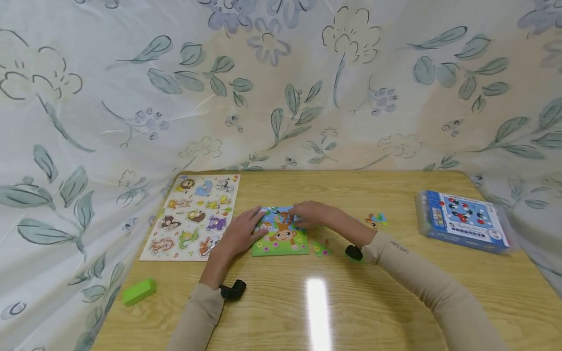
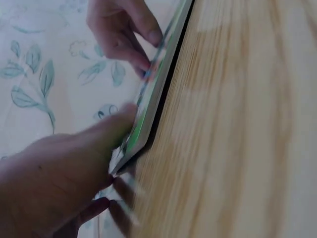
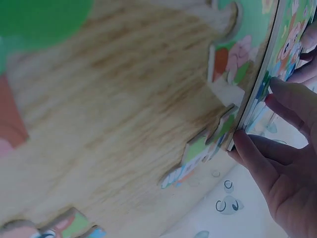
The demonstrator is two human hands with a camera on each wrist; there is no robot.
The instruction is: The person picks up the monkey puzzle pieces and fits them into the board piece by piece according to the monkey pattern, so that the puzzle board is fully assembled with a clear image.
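A monkey jigsaw puzzle (image 1: 281, 243) lies in its tray in front of the person, largely filled with green, blue and brown pieces. The left hand (image 1: 239, 231) rests along the tray's left side. Its thumb (image 2: 126, 116) lies over the top surface while its fingers reach past the edge. At the upper right corner, the right hand (image 1: 312, 214) pinches a puzzle piece between thumb and forefinger, mostly hidden by the fingertips. In the right wrist view, other fingers of that hand (image 3: 292, 163) touch the tray's edge (image 3: 253, 89).
Loose puzzle pieces (image 1: 322, 249) lie right of the tray, with another piece (image 1: 376, 220) farther right. An animal puzzle board (image 1: 189, 219) is at left, a green block (image 1: 139, 291) nearer the front left. A blue boxed set (image 1: 465, 219) stands at right. Floral cloth (image 1: 281, 97) hangs behind.
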